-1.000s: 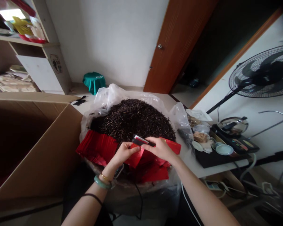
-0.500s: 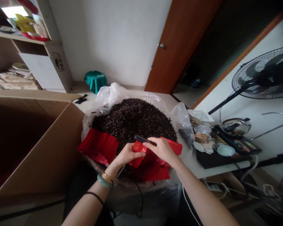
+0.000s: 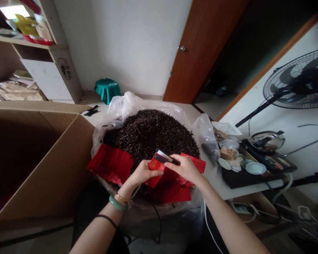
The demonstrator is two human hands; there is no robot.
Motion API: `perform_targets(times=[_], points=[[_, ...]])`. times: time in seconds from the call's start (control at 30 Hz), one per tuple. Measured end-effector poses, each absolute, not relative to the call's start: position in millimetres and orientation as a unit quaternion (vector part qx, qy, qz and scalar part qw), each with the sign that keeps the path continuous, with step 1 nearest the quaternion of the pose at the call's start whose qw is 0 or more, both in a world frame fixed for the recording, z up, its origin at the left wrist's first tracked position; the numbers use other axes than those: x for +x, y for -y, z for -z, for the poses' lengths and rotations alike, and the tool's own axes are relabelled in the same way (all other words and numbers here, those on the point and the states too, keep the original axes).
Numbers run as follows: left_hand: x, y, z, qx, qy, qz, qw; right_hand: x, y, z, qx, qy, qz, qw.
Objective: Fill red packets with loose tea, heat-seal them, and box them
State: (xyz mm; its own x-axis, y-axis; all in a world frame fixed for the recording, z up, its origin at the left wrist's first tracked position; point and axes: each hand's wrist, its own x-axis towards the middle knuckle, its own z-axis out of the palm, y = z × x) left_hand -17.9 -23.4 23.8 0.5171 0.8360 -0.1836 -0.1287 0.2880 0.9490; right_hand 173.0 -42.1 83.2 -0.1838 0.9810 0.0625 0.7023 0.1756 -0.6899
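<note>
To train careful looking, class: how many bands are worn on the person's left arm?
3. A green bangle and a thin gold bracelet sit at the wrist of the left arm; a thin black band sits nearer the elbow. More may hide on its far side.

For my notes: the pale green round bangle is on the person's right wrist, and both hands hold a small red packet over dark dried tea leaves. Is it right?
No: the head view shows the pale green round bangle on the left wrist, not the right.
</note>
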Motion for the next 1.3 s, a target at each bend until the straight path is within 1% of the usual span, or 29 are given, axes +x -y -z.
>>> perform_targets(times=[0.17,0.53,0.97,1.17,1.3], points=[[-16,24,-27,0.497,-0.362,-0.33,0.716,174,45,-79,-0.579,0.724,-0.277,0.255],[-15,24,-25,0.511,-0.363,-0.323,0.708,170,46,-78,-0.587,0.747,-0.214,0.227],[-11,23,-17,0.508,-0.373,-0.307,0.713,174,45,-68,-0.583,0.724,-0.264,0.257],[-7,23,-11,0.51,-0.372,-0.316,0.709,175,45,-67,-0.582,0.732,-0.258,0.242],[-6,23,-7,0.517,-0.38,-0.311,0.701,177,44,-59,-0.582,0.726,-0.26,0.256]])
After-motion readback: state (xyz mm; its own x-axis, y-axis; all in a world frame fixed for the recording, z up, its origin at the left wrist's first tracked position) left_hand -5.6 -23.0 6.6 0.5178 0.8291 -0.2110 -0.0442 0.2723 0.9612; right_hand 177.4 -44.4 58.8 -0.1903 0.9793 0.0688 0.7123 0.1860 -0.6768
